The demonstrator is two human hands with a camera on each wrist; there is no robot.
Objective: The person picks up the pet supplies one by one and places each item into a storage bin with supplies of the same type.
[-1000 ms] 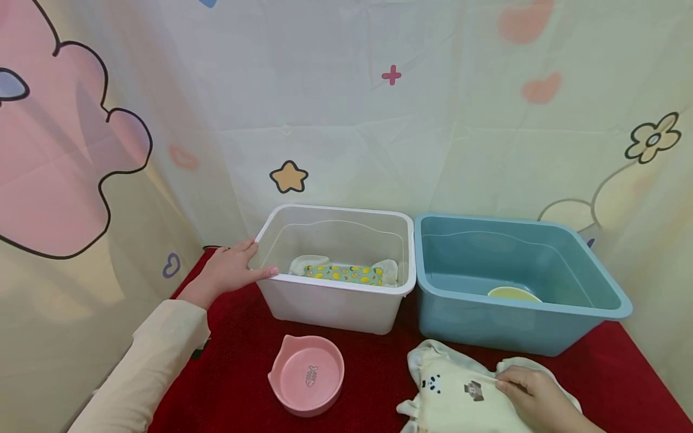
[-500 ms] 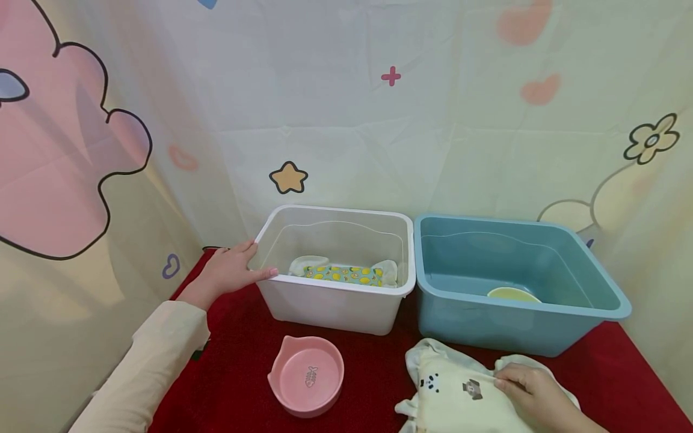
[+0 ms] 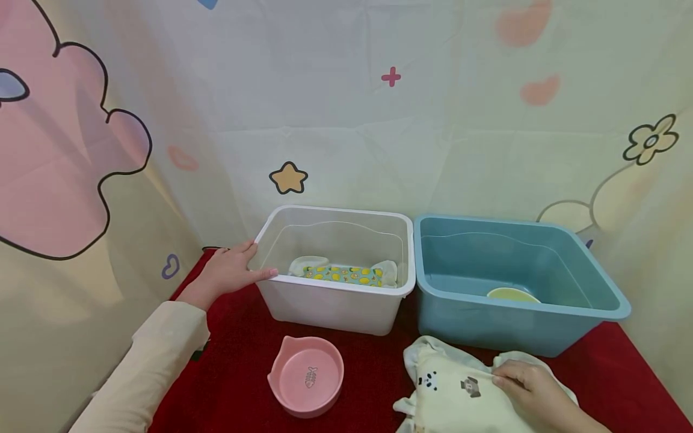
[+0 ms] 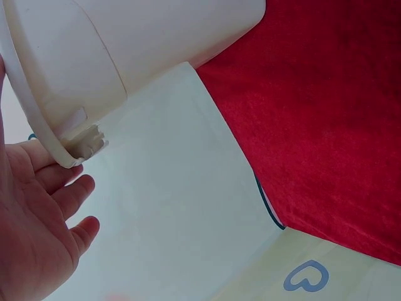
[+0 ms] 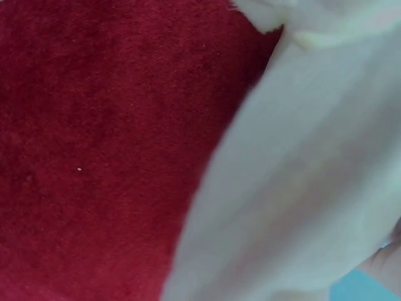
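Note:
My left hand [image 3: 230, 270] rests on the near left corner of the white bin [image 3: 330, 305], thumb along the front rim. In the left wrist view its fingers [image 4: 75, 191] lie spread and relaxed beside the rim. At the lower right of the head view, my right hand [image 3: 533, 388] pinches the upper edge of a cream ruffled cushion [image 3: 460, 394] with panda and dog prints. The cushion's pale cloth [image 5: 301, 175] fills much of the right wrist view; that hand barely shows there. Inside the white bin lies a lemon-print cloth piece [image 3: 343, 275] with white frilled ends.
A blue bin [image 3: 487, 322] stands right of the white one, with a pale yellow round thing [image 3: 513, 294] partly hidden inside. Nearer sits a pink cat-eared bowl [image 3: 307, 376]. Everything stands on a red cloth [image 3: 227, 361]. A printed curtain [image 3: 346, 150] closes off the back and sides.
The cushion has shifted slightly up and left in the head view, with my right hand still pinching its edge. My left hand has stayed on the white bin's corner.

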